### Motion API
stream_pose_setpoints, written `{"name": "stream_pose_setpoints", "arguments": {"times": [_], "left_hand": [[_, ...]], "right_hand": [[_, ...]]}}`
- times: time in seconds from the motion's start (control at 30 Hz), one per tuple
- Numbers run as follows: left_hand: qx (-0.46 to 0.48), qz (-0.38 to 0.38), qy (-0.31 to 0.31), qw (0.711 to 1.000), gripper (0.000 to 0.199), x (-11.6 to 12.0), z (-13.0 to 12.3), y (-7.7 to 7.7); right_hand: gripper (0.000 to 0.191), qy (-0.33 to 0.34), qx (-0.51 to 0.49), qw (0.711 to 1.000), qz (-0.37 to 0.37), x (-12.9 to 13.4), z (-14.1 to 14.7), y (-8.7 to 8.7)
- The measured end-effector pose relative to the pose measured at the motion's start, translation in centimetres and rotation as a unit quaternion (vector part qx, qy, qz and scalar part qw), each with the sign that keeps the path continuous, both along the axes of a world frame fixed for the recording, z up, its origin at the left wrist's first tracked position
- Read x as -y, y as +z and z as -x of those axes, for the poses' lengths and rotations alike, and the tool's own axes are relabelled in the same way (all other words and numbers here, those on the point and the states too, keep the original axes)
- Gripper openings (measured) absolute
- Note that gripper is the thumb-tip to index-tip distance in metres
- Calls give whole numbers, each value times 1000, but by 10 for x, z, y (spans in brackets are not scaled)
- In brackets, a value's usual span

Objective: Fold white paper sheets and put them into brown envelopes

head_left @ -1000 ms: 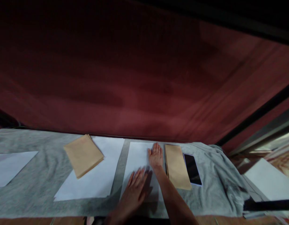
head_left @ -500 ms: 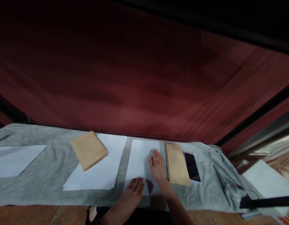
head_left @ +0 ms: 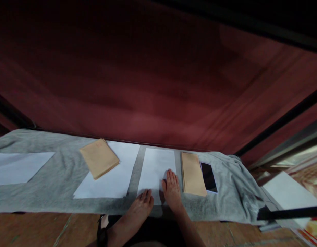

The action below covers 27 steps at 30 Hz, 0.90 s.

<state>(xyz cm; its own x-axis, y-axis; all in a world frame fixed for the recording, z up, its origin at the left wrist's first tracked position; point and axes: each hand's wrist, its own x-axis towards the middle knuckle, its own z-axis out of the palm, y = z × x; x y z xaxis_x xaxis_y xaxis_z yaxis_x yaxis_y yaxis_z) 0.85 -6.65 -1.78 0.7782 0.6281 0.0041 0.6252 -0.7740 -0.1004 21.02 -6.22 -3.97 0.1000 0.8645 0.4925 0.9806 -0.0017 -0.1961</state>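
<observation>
A white sheet of paper lies upright before me on the grey cloth. My left hand rests at its lower left corner, the fingers close together and laid down on the paper. On the lower right part of the same sheet my right hand lies flat, fingers stretched out and thumb apart. Neither hand holds anything. Just right of the sheet is a stack of brown envelopes. More brown envelopes lie tilted on white paper to the left.
A phone lies right of the envelopes. Another white sheet is at the far left of the grey cloth. Dark red fabric rises behind. A black bar and a white board stand at the right.
My right hand has slid a little down the sheet toward me. My left hand has shifted slightly left, toward the lower corner. The whole view has moved a little.
</observation>
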Motion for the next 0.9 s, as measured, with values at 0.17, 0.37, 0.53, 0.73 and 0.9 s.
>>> {"name": "stream_pose_setpoints", "arguments": {"times": [0.17, 0.37, 0.53, 0.73, 0.9], "left_hand": [[5, 9, 10, 1000, 48, 0, 3, 6], [23, 29, 26, 999, 51, -6, 17, 11], [44, 60, 29, 997, 49, 1, 25, 22], [159, 29, 49, 986, 43, -9, 10, 37], [202, -12, 31, 979, 54, -39, -16, 17]], "right_hand": [[51, 2, -10, 1000, 12, 4, 4, 4], [52, 23, -26, 998, 58, 7, 18, 15], [53, 36, -41, 996, 73, 10, 29, 22], [49, 60, -39, 992, 108, 12, 32, 25], [48, 61, -30, 988, 136, 12, 32, 25]]}}
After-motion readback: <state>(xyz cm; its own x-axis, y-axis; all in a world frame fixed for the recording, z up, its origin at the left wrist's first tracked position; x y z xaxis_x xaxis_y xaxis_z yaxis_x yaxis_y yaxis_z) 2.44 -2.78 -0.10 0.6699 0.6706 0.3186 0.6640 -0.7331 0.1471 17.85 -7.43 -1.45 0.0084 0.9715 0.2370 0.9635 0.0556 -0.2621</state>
